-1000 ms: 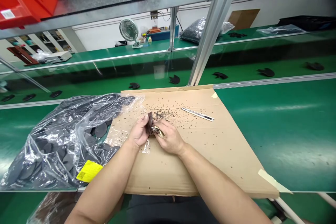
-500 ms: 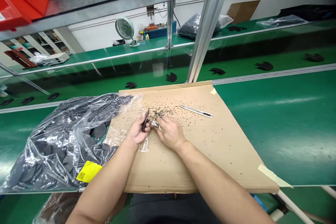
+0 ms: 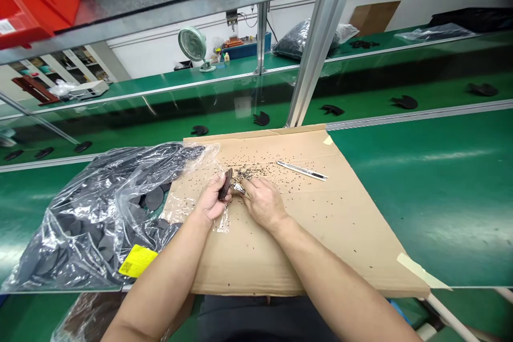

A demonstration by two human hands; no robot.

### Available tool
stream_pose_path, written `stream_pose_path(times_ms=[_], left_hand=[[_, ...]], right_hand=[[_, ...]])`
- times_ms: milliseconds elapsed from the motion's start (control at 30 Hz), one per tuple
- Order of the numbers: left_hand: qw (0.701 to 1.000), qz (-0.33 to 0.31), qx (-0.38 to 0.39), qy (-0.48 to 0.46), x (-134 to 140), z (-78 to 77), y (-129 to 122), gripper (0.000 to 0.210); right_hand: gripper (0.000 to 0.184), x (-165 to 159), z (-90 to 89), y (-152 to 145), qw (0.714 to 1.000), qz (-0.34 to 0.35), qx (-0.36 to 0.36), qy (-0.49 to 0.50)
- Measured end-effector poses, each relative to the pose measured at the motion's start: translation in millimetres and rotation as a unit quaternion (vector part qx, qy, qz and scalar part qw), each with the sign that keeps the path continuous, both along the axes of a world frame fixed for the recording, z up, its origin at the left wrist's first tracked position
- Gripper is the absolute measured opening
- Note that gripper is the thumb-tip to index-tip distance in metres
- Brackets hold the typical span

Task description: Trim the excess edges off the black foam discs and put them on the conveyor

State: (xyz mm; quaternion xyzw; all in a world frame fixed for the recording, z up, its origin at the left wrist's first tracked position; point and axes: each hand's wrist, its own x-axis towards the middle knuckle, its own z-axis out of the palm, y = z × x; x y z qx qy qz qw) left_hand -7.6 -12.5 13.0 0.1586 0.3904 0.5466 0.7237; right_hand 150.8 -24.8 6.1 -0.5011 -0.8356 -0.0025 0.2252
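Observation:
My left hand (image 3: 211, 197) pinches a dark round, disc-like part (image 3: 225, 184) on edge, above a sheet of cardboard (image 3: 256, 262). Close beside it, my right hand (image 3: 263, 202) is closed around small metal nippers (image 3: 239, 188); their pivot shows, while the handles are hidden in the palm. The nippers' jaws point at the disc-like part, and whether they touch it I cannot tell. Many tiny black scraps (image 3: 248, 169) lie scattered on the cardboard around both hands. A utility knife (image 3: 302, 170) rests on the cardboard beyond my right hand.
At left lies a clear plastic bag (image 3: 120, 192) full of dark discs, bearing a yellow label (image 3: 137, 261). Behind the cardboard, a green conveyor belt (image 3: 224, 112) carries several dark parts. A metal post (image 3: 320, 43) rises at the back, and a red bin (image 3: 44, 0) sits upper left.
The disc-like part has turned in my left hand, so more of its flat face shows. Both hands stay in nearly the same place; the view has shifted slightly.

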Motion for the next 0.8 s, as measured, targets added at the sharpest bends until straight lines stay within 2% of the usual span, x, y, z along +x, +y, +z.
stream_pose_path(times_ms=[133, 333, 800], left_hand=[[1.000, 0.006, -0.008, 0.008, 1.1, -1.3, -0.3, 0.023], [0.999, 0.008, -0.035, -0.033, 0.4, -2.1, -0.1, 0.020], [1.000, 0.004, -0.013, -0.021, -1.1, -7.8, 0.6, 0.027]], right_hand=[[0.028, -1.4, 2.3, -1.3, 1.000, -0.008, -0.005, -0.016], [0.026, -2.6, 2.0, -1.7, 1.000, -0.017, -0.001, -0.014], [0.026, -2.9, 0.8, -2.0, 1.000, -0.022, 0.000, -0.013]])
